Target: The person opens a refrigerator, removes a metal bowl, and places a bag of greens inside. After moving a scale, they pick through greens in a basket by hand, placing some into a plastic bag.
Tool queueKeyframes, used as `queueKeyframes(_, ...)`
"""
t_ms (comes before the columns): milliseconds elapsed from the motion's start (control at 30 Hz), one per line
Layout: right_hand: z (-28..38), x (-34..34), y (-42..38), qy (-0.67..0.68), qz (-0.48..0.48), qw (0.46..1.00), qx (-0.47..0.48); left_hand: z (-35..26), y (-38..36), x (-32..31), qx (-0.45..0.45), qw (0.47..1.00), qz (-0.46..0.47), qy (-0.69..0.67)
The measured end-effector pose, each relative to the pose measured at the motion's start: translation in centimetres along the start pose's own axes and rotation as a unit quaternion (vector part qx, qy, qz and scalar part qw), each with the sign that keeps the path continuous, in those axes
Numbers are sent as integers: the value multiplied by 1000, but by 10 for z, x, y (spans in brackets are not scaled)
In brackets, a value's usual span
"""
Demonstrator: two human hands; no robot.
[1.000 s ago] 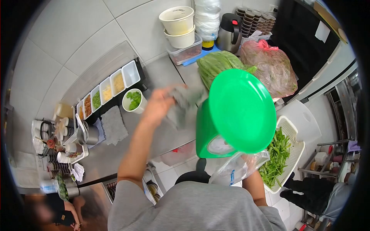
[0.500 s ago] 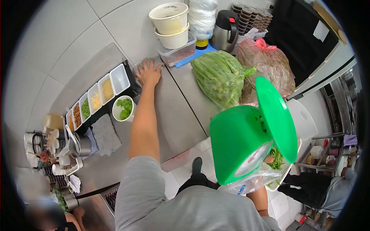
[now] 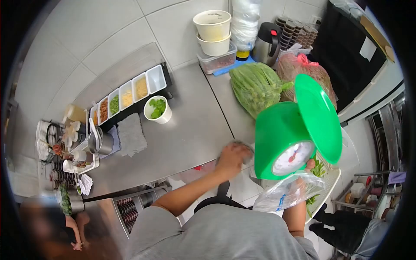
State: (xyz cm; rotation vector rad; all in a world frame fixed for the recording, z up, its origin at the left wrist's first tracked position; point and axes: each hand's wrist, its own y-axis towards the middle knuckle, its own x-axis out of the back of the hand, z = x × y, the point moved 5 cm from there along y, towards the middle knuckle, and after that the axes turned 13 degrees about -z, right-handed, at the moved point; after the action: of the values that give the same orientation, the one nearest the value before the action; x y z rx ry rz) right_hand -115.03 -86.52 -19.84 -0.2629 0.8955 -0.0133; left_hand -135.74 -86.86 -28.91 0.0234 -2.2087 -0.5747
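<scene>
Pressing left hand [image 3: 232, 157] on counter [image 3: 190, 130] | right hand [image 3: 308, 167] holding green scale [image 3: 288, 130] | writing unreadable

The green scale [image 3: 294, 134] hides most of the right hand [image 3: 309, 165], the motion-blurred left hand [image 3: 232, 157] covers a grey cloth [image 3: 248, 152], and a co-worker [image 3: 47, 221] is blurred.

The scene was brightly and evenly lit from overhead, with soft glare on the steel counter [image 3: 190, 134] and only faint shadows beneath the things on it. Heavy fisheye distortion bent the wall tiles behind the counter, and a black vignette ringed the frame. The left hand [image 3: 232, 157] at the counter's near edge was motion-blurred; the lower left corner was smeared.
</scene>
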Motion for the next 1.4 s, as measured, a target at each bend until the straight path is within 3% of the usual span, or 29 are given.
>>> queueKeyframes(33, -2, -8, 1, -2, 12, 1000, -10, 17, -1, 9, 10, 998, -4, -70)
queueKeyframes(100, -8, -26, 4, -15, 35, 999, -39, 28, 34, 86, -3, 977, -213, -30)
queueKeyframes(167, -23, -41, 17, -43, 57, 995, -75, 38, 67, 142, 68, 948, -248, 190)
queueKeyframes(233, -44, -45, 41, -92, 77, 988, -97, 104, 81, 149, 115, 923, -251, 268)
queueKeyframes(333, -94, -30, 107, -214, 151, 962, -76, 175, 38, 98, 169, 892, -259, 331)
queueKeyframes(367, -105, -46, 123, -236, 202, 949, -50, 154, 28, 96, 182, 906, -235, 302)
queueKeyframes(467, -138, -84, 135, -197, 226, 949, -95, 100, -48, 72, 165, 938, -136, 273)
queueKeyframes(533, -157, -81, 161, -247, 208, 941, -106, 63, -75, 84, 128, 956, -82, 252)
queueKeyframes(633, -178, -80, 181, -321, 159, 925, -125, 72, -85, 142, 172, 960, -188, 115)
queueKeyframes(700, -182, -82, 189, -374, 135, 906, -146, 84, -70, 199, 207, 904, -328, 179)
queueKeyframes(767, -186, -86, 196, -363, 136, 914, -122, 110, -52, 223, 262, 882, -299, 252)
queueKeyframes(833, -176, -98, 196, -420, 136, 893, -82, 152, -53, 216, 249, 883, -313, 246)
queueKeyframes(967, -172, -93, 210, -367, 160, 916, -18, 164, -76, 228, 202, 870, -355, 275)
queueKeyframes(1067, -166, -99, 194, -471, 136, 863, 119, 160, -108, 267, 195, 845, -367, 336)
queueKeyframes(1167, -154, -79, 192, -603, 11, 771, 204, 176, -139, 300, 275, 824, -348, 352)
queueKeyframes(1233, -144, -80, 171, -553, 16, 804, 218, 195, -157, 308, 318, 813, -313, 374)
queueKeyframes(1333, -124, -73, 147, -490, -6, 852, 184, 154, -140, 311, 370, 722, -318, 490)
queueKeyframes(1400, -118, -67, 136, -439, -40, 883, 162, 122, -113, 290, 292, 799, -329, 410)
